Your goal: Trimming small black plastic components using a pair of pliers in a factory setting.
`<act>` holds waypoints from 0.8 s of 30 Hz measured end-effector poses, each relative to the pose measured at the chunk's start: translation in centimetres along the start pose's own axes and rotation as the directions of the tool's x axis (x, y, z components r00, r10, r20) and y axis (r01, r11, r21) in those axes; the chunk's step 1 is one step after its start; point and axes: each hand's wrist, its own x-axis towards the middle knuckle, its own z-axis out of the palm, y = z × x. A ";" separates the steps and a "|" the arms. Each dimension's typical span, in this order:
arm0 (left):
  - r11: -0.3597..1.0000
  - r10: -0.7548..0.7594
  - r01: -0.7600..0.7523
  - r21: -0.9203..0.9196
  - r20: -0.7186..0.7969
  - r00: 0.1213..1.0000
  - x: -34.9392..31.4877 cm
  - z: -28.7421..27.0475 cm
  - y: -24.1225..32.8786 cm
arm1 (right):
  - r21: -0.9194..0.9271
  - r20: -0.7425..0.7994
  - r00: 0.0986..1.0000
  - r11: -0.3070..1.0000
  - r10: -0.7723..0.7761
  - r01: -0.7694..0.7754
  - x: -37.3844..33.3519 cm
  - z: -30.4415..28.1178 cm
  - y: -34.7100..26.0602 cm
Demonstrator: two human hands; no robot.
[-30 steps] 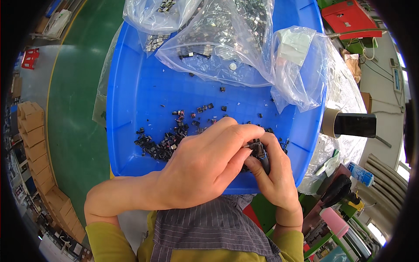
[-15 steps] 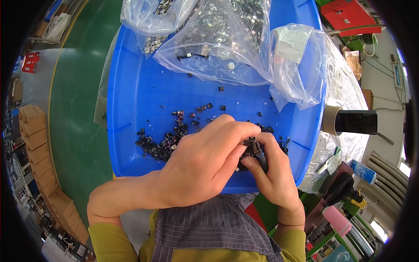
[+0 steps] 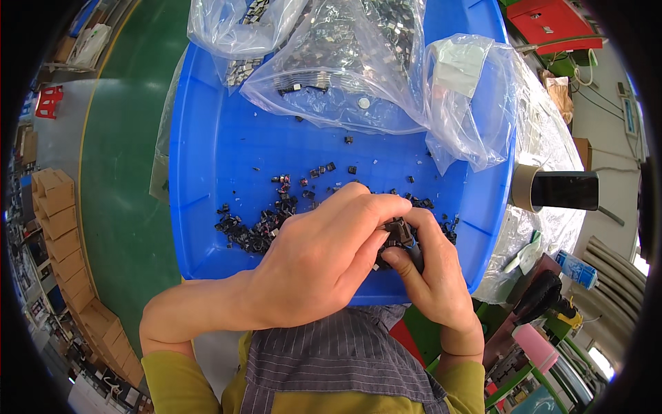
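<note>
My left hand [image 3: 331, 252] reaches across the near part of a blue tray [image 3: 296, 148], its fingertips pinched at a small black plastic part [image 3: 398, 231]. My right hand [image 3: 438, 276] curls round the same part from the other side, thumb and forefinger closed on it. A dark, rounded piece shows beside the right thumb; I cannot tell whether it belongs to the part. Under and around both hands lie many tiny black pieces [image 3: 252, 234], heaped mostly at the left. My left fingertips are partly hidden.
Clear plastic bags [image 3: 338, 96] full of small parts lie across the tray's far side. Another clear bag [image 3: 472, 103] with a pale label sits at right. A dark phone-like device [image 3: 565, 191] stands beside a cardboard roll [image 3: 525, 188] past the right rim. Cardboard boxes [image 3: 65, 228] line the left floor.
Both hands keep nearly the same place and grip. The black part looks slightly turned between the fingers; the view has shifted a little.
</note>
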 end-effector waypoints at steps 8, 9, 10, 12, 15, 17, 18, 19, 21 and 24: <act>1.000 -0.001 0.001 0.014 0.009 1.000 0.0 -0.1 0.0 | -0.011 -0.009 1.000 1.000 -0.007 0.007 0.0 0.1 0.1; 1.000 0.003 -0.003 0.019 0.015 1.000 0.0 -0.1 -0.1 | -0.029 -0.011 1.000 1.000 -0.006 0.006 -0.1 0.1 0.2; 1.000 0.003 -0.004 0.019 0.015 1.000 0.0 -0.1 0.0 | -0.029 -0.012 1.000 1.000 -0.007 0.006 -0.1 0.1 0.3; 0.994 -0.086 0.089 -0.058 0.045 0.995 0.0 -0.2 0.3 | -0.033 0.001 1.000 0.999 -0.014 0.014 -0.1 0.2 0.5; 0.940 -0.196 0.230 -0.253 0.153 0.969 0.1 -0.5 0.3 | -0.047 -0.019 1.000 0.999 0.004 -0.005 -0.1 0.2 0.4; 0.946 -0.187 0.235 -0.223 0.217 0.958 0.5 -1.2 0.0 | -0.055 -0.034 0.999 0.998 -0.009 0.008 -0.1 0.3 0.4; 0.931 -0.209 0.268 -0.248 0.240 0.948 0.6 -1.2 0.1 | -0.064 -0.043 0.999 0.998 -0.024 0.021 -0.1 0.3 0.4; 0.914 -0.230 0.301 -0.273 0.263 0.937 0.6 -1.2 0.2 | -0.063 -0.042 0.999 0.998 -0.026 0.024 -0.1 0.3 0.3; 0.868 -0.268 0.347 -0.354 0.254 0.929 0.7 -1.1 0.2 | -0.050 -0.030 0.999 0.999 -0.020 0.018 -0.1 0.2 0.2; 0.916 -0.197 0.276 -0.292 0.270 0.942 0.9 -1.2 0.4 | -0.025 -0.039 0.997 0.998 -0.063 0.062 0.0 0.1 0.1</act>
